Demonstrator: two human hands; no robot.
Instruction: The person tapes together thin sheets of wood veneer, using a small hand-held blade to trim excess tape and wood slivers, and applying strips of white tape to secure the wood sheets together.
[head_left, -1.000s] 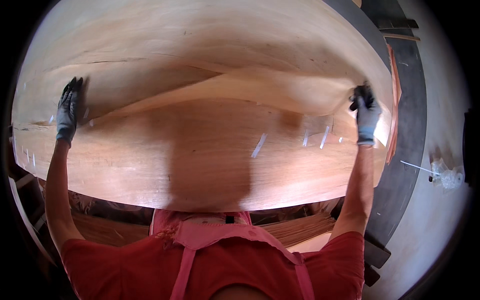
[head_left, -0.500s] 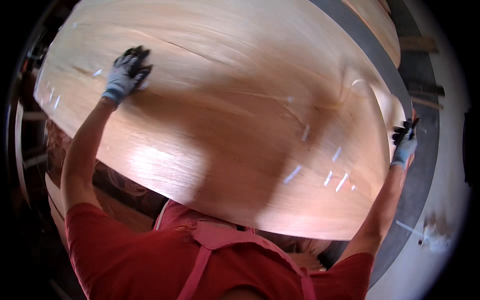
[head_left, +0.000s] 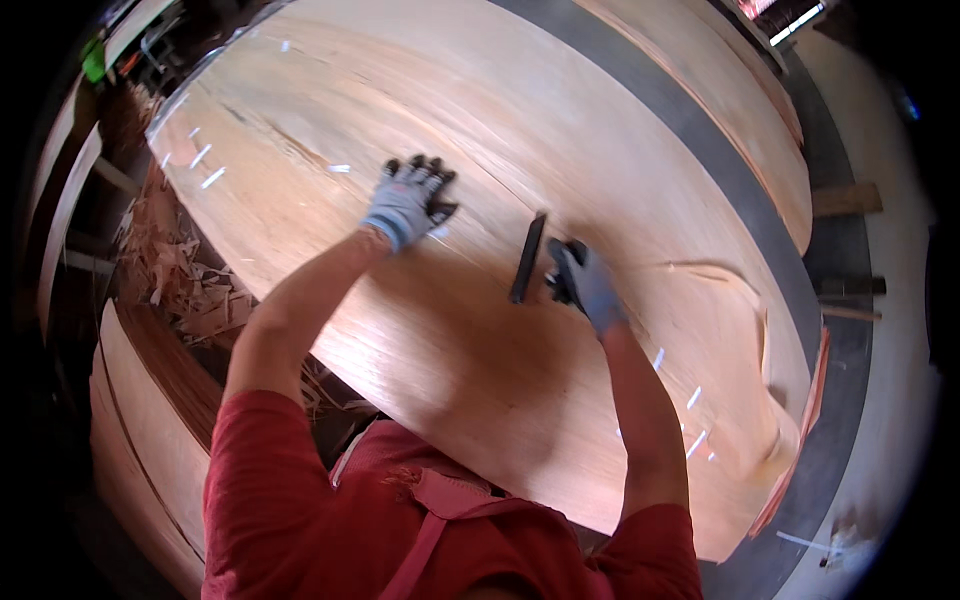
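Head view: grey-gloved left hand point(head_left: 408, 200) lies spread on tan, white-taped wood sheet point(head_left: 470, 325); can't tell if grey-gloved right hand point(head_left: 587, 282) grips straight black bar point(head_left: 528, 258).

The right hand point(head_left: 585, 282) is blurred, and whether its fingers point(head_left: 561, 268) touch the black bar point(head_left: 528, 258) cannot be told. The left hand point(head_left: 405, 203) covers a patch of the wood sheet point(head_left: 450, 340), which the view's upper edge cuts off. The green thing point(head_left: 94, 62), upper left, is too small to identify.

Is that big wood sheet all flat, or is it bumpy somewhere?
Not all flat: the wood sheet is spread out, but toward the picture's right side it bulges up in a curled ripple.
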